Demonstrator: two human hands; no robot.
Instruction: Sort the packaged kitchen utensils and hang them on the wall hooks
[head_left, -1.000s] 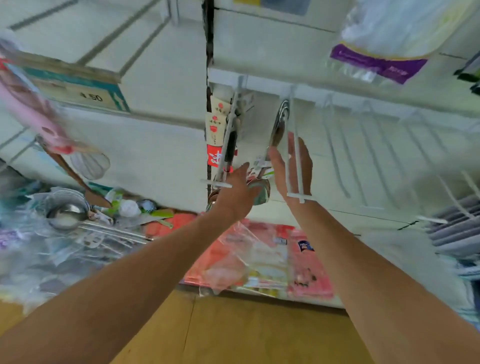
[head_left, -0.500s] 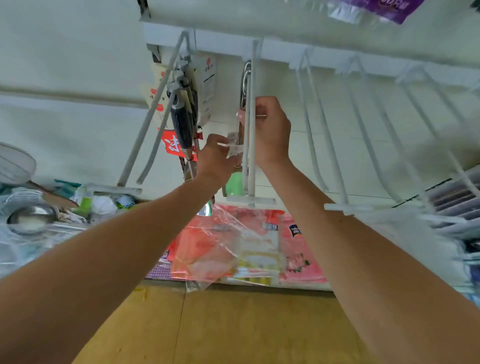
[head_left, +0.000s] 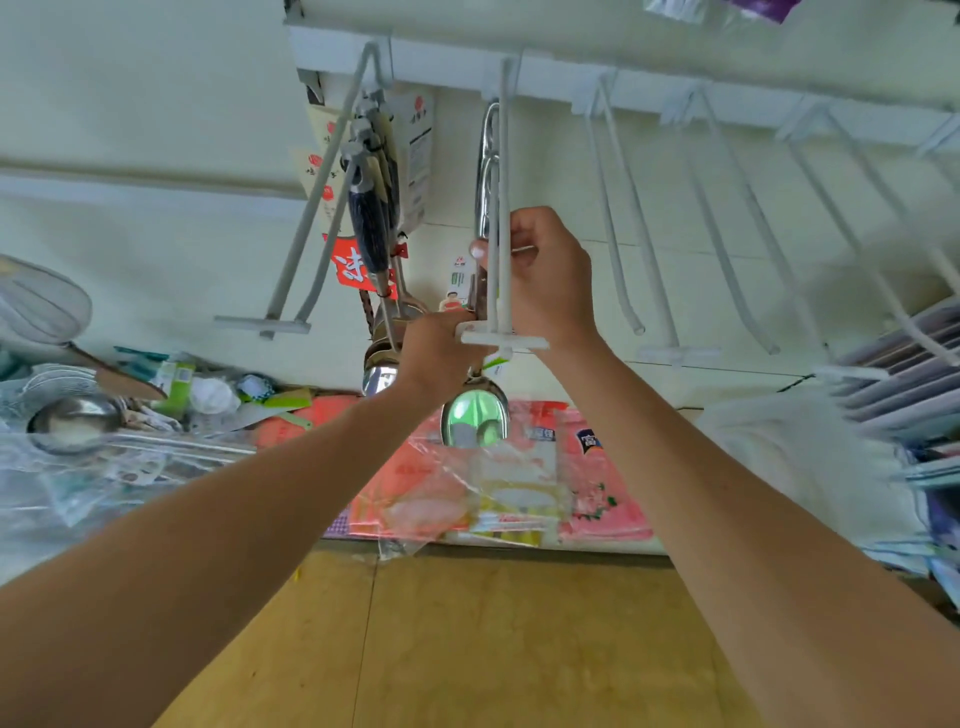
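**Two hands up at the middle hook**

Both arms reach up and forward, forearms bare. Right hand (head_left: 545, 275) is higher, fist curled, thumb pressed against the shiny handle of the steel scoop (head_left: 475, 413) right beside the rods of the middle hook (head_left: 503, 156). Left hand (head_left: 436, 353) is lower, just behind that hook's end crossbar (head_left: 504, 340), fingers curled round the scoop's shaft. So both hands are closed on the same item.

Scoop hangs roughly upright along the hook: polished looped handle at the top, rounded mirror-like bowl at the bottom below the left hand. White-and-green label card (head_left: 458, 275) sits by the shaft.

Counts:
- 1 scoop in hand.
- 5 white double-rod hooks I can count on the wall rail; the right edge is blurred, so I can't tell if there are more.
- Left hook (head_left: 310, 208) carries a packed bunch of dark-handled utensils (head_left: 370, 223) with cards, too tight to count.
- 3 hooks to the right of the hands are bare.
- 1 ladle (head_left: 72, 423) and 1 mesh skimmer (head_left: 41, 306) on the cluttered shelf at left.
- Red and pink packets (head_left: 597, 467) lie below the hands.
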